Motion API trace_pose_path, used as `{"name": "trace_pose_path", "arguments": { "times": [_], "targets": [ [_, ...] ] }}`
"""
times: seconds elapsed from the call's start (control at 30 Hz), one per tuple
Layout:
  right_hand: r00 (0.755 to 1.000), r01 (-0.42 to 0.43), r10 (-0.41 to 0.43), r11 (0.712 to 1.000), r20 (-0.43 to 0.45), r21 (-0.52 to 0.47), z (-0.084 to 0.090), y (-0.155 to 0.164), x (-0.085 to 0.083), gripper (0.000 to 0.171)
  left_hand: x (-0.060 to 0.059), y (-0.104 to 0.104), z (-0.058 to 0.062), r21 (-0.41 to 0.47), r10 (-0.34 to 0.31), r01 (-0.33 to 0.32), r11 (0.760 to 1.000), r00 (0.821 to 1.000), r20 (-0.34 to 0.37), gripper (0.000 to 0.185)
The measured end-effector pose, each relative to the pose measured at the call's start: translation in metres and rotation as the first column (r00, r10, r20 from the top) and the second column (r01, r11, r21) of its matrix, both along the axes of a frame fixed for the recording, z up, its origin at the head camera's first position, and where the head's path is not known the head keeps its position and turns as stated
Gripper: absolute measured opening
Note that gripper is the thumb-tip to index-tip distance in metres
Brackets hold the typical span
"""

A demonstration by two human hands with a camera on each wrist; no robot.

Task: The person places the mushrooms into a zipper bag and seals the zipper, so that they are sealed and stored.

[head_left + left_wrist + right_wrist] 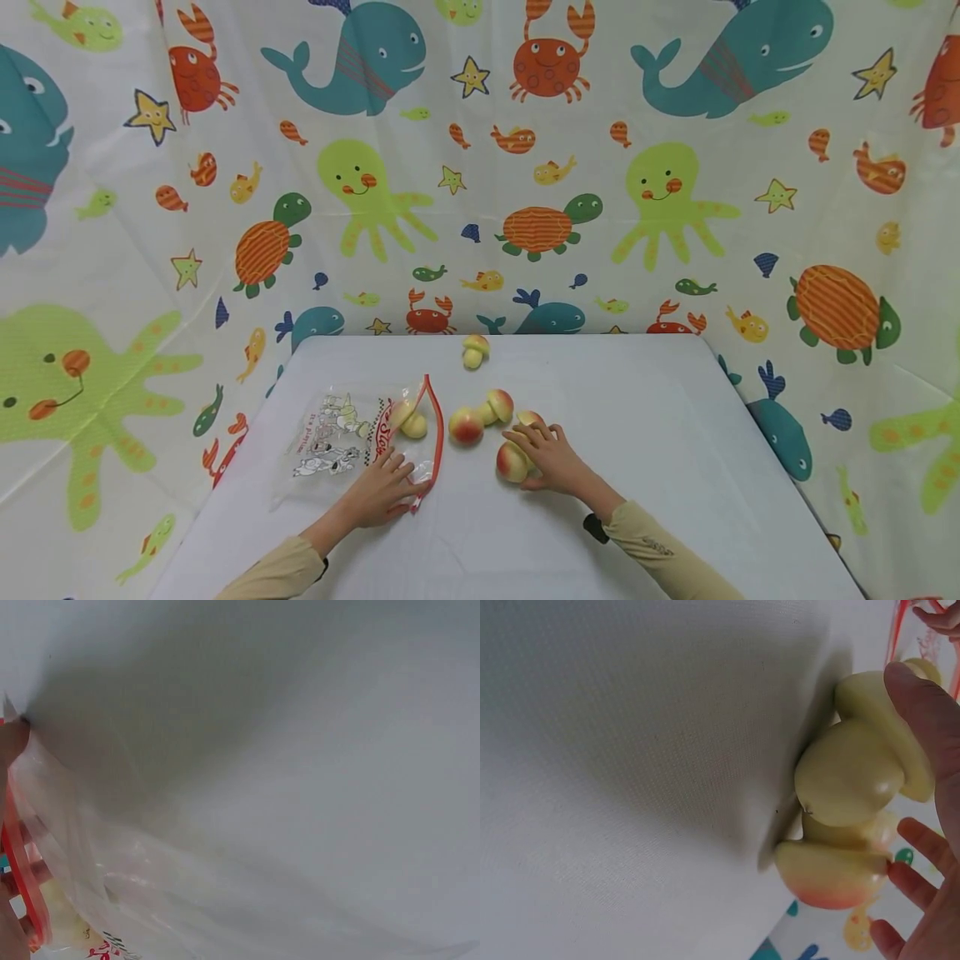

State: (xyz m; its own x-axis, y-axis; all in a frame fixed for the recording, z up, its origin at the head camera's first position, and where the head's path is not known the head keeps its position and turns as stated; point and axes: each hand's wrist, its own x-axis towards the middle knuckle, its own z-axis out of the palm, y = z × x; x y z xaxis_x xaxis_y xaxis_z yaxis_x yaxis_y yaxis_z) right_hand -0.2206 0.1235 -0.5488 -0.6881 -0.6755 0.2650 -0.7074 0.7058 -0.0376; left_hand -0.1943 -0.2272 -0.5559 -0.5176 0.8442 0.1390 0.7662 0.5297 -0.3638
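Note:
A clear plastic zip bag (341, 437) with cartoon print and a red zip strip (439, 433) lies on the left of the table, a toy mushroom (414, 426) at its mouth. My left hand (382, 490) holds the bag's near edge; in the left wrist view, fingers (34, 829) show through the film beside the strip. Over two red-and-yellow toy mushrooms, my right hand (557, 458) spreads its fingers. Its thumb (922, 705) overlaps the cap of the nearer mushroom (851, 772), while the other fingers reach beside the farther mushroom (832, 879).
Between the bag and my right hand sit two more toy mushrooms, one showing its red cap (467, 426), the other on its side (498, 407). Another mushroom (474, 352) lies near the back edge of the white table (637, 392). A sea-animal curtain (465, 192) hangs behind.

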Motion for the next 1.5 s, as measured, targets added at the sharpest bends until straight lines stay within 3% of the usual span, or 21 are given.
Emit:
{"name": "trace_pose_path", "arguments": {
  "times": [0.77,1.0,1.5],
  "targets": [
    [0.984,-0.001,0.003,1.000,-0.177,0.012,-0.010,-0.004,0.001,0.074,0.003,0.001,-0.001,0.000,0.037,-0.037,0.999,0.998,0.050,0.045],
    [0.985,0.003,0.003,0.999,-0.174,0.036,-0.008,-0.005,0.002,0.075,0.002,0.001,-0.001,0.000,0.028,-0.028,1.000,0.999,0.045,0.046],
    [0.990,-0.051,0.045,0.998,-0.132,-0.038,-0.006,-0.005,0.004,0.072,0.003,0.003,0.003,-0.004,0.034,-0.034,0.999,0.998,0.047,0.043]
  ]
}}
